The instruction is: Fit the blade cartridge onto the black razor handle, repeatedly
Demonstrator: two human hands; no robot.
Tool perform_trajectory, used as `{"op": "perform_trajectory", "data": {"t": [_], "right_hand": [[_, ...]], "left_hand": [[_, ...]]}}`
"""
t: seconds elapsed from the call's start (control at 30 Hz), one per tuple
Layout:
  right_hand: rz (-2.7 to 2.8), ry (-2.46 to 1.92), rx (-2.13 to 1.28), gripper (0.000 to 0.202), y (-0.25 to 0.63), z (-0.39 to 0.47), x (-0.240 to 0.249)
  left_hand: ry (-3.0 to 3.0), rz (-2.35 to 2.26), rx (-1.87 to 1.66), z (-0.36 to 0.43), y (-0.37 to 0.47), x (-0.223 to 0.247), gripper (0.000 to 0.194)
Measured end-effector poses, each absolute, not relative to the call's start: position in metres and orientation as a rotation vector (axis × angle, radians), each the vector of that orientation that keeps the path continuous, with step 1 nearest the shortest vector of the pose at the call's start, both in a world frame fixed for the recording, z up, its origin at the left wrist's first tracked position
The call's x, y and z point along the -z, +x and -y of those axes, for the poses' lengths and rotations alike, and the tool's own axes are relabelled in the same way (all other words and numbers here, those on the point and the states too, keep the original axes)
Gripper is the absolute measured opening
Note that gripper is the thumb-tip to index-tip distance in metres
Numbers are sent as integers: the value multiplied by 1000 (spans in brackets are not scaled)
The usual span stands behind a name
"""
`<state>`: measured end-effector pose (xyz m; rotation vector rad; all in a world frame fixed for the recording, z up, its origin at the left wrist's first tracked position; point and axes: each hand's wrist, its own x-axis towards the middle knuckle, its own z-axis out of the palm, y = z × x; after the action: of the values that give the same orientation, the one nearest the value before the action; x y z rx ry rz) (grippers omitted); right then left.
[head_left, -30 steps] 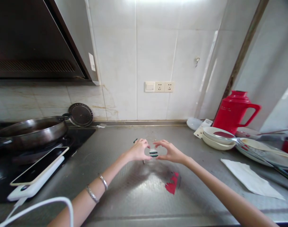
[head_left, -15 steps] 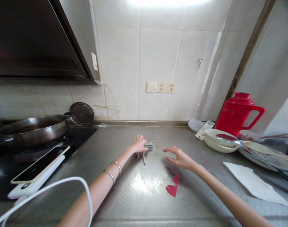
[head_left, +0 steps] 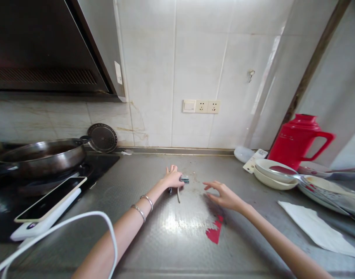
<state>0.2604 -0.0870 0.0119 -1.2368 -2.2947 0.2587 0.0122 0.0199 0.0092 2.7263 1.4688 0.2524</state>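
Note:
My left hand (head_left: 174, 179), with two silver bangles on its wrist, rests low over the metal counter with its fingers curled. From its thumb side pokes a small grey-green object with dark stripes (head_left: 184, 179), its kind too small to tell. A thin beige strip (head_left: 179, 195) and a small dark piece (head_left: 170, 190) show under the palm, which hides the rest. To the right, my right hand (head_left: 222, 193) hovers above the counter, fingers apart and holding nothing. Nearer to me lies a torn red scrap (head_left: 214, 232).
On the left, a phone (head_left: 51, 198) lies on a white block with a white cable (head_left: 78, 215), beside a steel pan (head_left: 43, 157). Stacked bowls (head_left: 273, 179), a red thermos jug (head_left: 296, 139) and a white paper sheet (head_left: 317, 228) occupy the right side.
The view has shifted slightly, moving the surroundings a little rightward. Both hands keep nearly the same place and pose over the counter.

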Motion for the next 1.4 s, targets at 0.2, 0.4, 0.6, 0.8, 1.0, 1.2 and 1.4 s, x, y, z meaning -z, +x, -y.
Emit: {"op": "perform_trajectory", "data": {"t": [0.2,0.4,0.6,0.8,1.0,1.2,1.4], "right_hand": [[2306,-1245,-260,46,258,86,-13],[2207,-1306,-256,38,268,63,-3],[2111,-1508,-51,38,290,25,14],[2119,-1577,49,40,294,1,36],[2102,-1592,75,39,293,-3,51],[2102,-1593,70,42,294,-2,51],[2113,-1571,67,42,294,-2,51]], "left_hand": [[2741,-1458,-218,-20,10,-8,44],[2712,-1437,-294,-19,-2,-12,66],[2602,-1612,-333,-15,-46,-17,58],[2545,-1696,-286,-15,-95,-5,56],[2518,-1719,-266,-9,-99,16,50],[2565,-1752,-314,-6,-96,22,47],[2583,-1763,-336,-6,-96,23,47]]}}
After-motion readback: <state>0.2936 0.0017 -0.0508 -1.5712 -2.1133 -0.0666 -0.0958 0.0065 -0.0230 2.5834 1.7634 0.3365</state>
